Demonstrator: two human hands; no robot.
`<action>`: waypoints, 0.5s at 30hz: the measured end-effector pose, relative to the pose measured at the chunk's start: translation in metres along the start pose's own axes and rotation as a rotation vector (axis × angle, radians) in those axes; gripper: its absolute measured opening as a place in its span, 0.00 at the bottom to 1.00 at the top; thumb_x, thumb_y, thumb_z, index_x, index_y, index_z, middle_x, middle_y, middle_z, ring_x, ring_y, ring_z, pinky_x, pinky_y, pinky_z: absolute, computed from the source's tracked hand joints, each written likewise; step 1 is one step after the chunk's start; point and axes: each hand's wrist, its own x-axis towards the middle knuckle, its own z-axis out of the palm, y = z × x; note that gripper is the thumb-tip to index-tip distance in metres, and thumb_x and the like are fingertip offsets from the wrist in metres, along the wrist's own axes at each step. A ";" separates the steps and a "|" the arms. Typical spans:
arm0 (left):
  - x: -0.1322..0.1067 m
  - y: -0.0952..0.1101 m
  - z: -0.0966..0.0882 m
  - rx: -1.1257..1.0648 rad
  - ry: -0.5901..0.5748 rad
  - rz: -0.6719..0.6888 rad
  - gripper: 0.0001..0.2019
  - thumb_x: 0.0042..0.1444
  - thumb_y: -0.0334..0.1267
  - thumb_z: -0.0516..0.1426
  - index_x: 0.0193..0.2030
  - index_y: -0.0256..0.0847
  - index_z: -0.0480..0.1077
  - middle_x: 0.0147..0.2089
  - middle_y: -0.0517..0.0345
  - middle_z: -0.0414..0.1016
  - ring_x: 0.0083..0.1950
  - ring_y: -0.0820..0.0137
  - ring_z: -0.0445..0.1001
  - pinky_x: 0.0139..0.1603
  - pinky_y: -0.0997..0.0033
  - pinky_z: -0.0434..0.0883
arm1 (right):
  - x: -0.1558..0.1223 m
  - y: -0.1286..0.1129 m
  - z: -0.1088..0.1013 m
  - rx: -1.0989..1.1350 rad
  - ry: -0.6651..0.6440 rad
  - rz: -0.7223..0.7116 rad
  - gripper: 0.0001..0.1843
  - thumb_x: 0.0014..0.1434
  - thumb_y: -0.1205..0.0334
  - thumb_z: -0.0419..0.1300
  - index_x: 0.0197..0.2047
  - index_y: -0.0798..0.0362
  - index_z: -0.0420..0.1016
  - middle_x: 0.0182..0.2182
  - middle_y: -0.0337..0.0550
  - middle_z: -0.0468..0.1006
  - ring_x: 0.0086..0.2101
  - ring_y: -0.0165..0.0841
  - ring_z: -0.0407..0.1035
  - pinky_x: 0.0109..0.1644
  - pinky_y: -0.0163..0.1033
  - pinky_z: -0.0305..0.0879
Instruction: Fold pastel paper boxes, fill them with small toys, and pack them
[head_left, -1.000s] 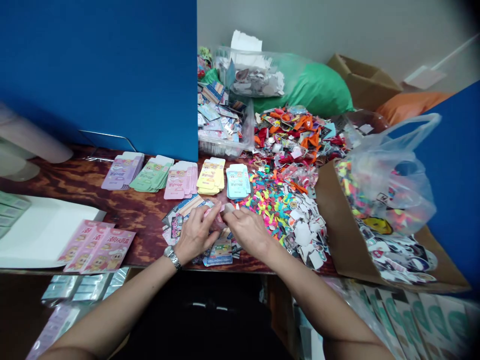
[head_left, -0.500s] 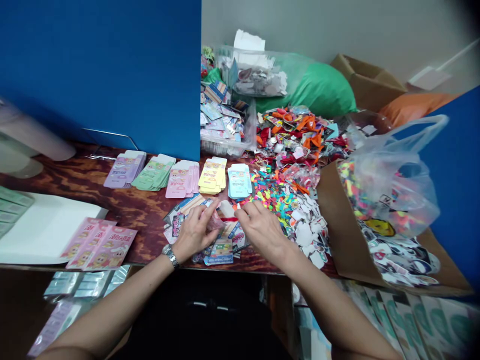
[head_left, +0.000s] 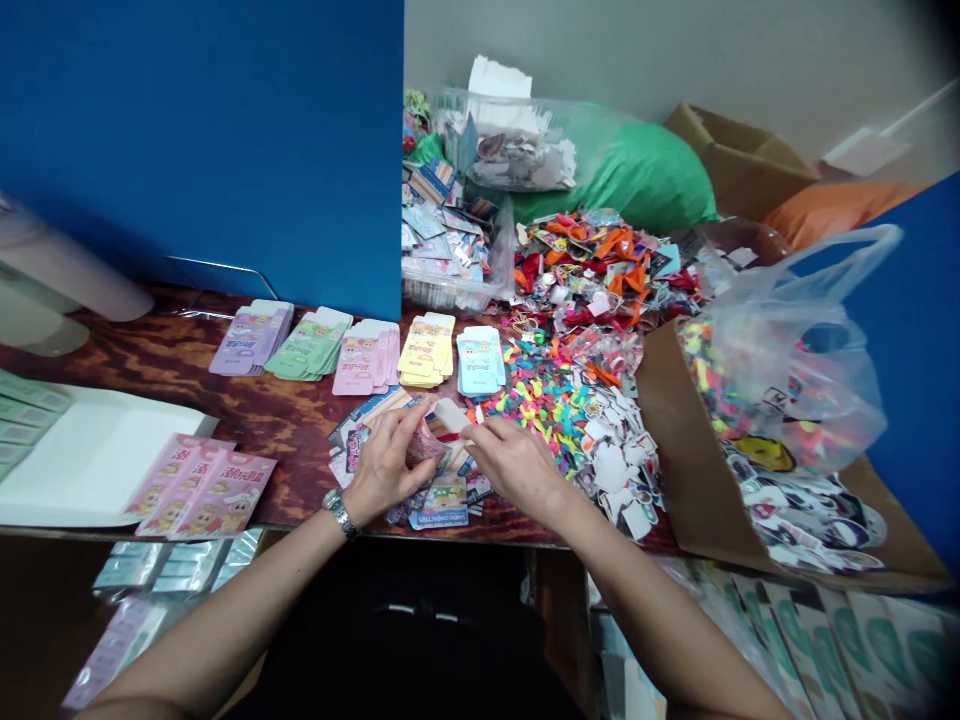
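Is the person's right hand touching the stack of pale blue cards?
Apart. The head view shows the right hand nearer the camera than the stack of pale blue cards, with bright coloured pieces visible in the gap between them.

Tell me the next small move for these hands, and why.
Probably pinch the white paper piece with the right hand: its fingers sit right beside that piece, while the left hand grips the shiny pink packet steady. Whether piece and packet are joined, I cannot tell.
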 end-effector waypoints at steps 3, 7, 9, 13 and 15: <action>-0.002 -0.001 0.000 0.021 0.031 0.052 0.40 0.56 0.36 0.59 0.72 0.45 0.44 0.53 0.45 0.67 0.53 0.58 0.68 0.53 0.55 0.71 | -0.001 0.001 0.005 0.095 0.054 -0.004 0.13 0.69 0.59 0.49 0.49 0.50 0.72 0.42 0.46 0.73 0.35 0.31 0.70 0.36 0.33 0.61; -0.007 -0.002 0.000 0.036 0.085 0.137 0.42 0.54 0.35 0.61 0.72 0.43 0.44 0.52 0.44 0.65 0.53 0.57 0.68 0.52 0.55 0.71 | -0.003 -0.001 0.008 0.159 0.054 -0.095 0.09 0.67 0.65 0.52 0.46 0.52 0.73 0.37 0.44 0.74 0.35 0.30 0.69 0.38 0.32 0.62; -0.008 -0.003 -0.001 0.051 0.110 0.174 0.43 0.53 0.34 0.61 0.72 0.43 0.44 0.51 0.44 0.65 0.53 0.57 0.68 0.52 0.55 0.71 | -0.005 -0.003 0.005 0.083 0.058 -0.118 0.10 0.66 0.68 0.52 0.46 0.52 0.73 0.36 0.44 0.74 0.34 0.30 0.69 0.37 0.32 0.61; -0.009 -0.003 -0.002 0.106 0.094 0.224 0.43 0.53 0.34 0.62 0.72 0.41 0.44 0.51 0.43 0.65 0.52 0.56 0.68 0.51 0.54 0.71 | -0.009 -0.006 -0.005 -0.018 -0.005 -0.117 0.13 0.65 0.69 0.52 0.50 0.51 0.73 0.37 0.45 0.75 0.33 0.31 0.69 0.34 0.32 0.60; -0.008 -0.003 -0.003 0.142 0.084 0.237 0.42 0.53 0.33 0.61 0.71 0.41 0.44 0.50 0.43 0.65 0.51 0.56 0.68 0.50 0.54 0.71 | -0.011 -0.005 -0.007 0.033 -0.037 -0.110 0.12 0.66 0.64 0.52 0.49 0.50 0.73 0.39 0.44 0.75 0.33 0.30 0.70 0.34 0.32 0.60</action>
